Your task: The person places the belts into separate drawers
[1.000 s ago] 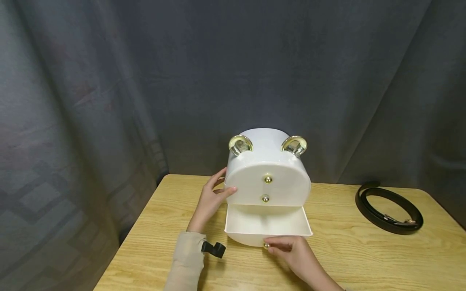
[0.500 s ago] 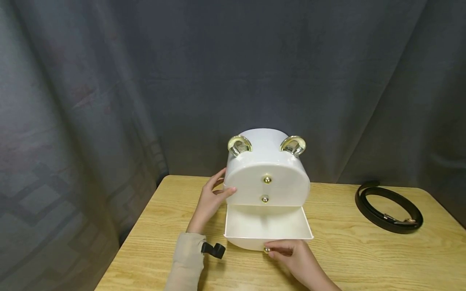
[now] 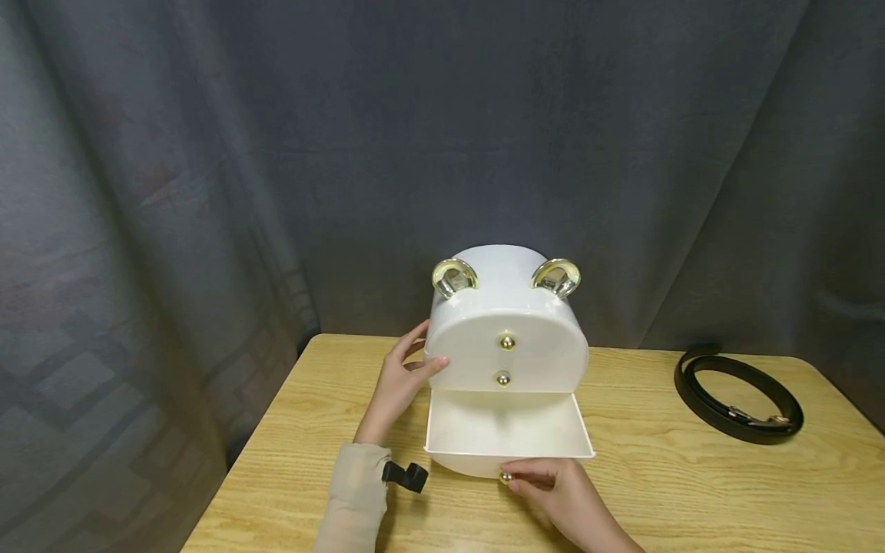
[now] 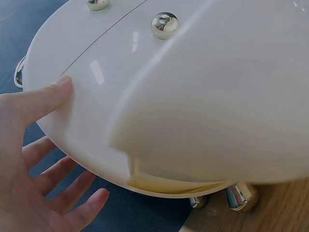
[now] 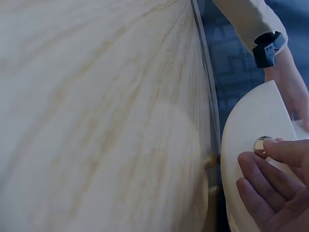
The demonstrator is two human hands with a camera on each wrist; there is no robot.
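1. Head view: the left hand (image 3: 399,380) steadies the white drawer box (image 3: 508,338), fingers spread along its side and thumb on the front. The right hand (image 3: 560,491) pinches the gold knob (image 3: 506,476) of the bottom drawer (image 3: 508,434), which stands pulled out over the surface (image 3: 691,491). A black belt (image 3: 738,393) lies coiled well away from the fingers.
2. Left wrist view: the thumb (image 4: 46,99) presses the box front; the other fingers are straight, apart.
3. Right wrist view: fingers (image 5: 277,176) close on the knob.
4. Judgement: the drawer-opening step looks nearly finished; next calls for releasing the knob.
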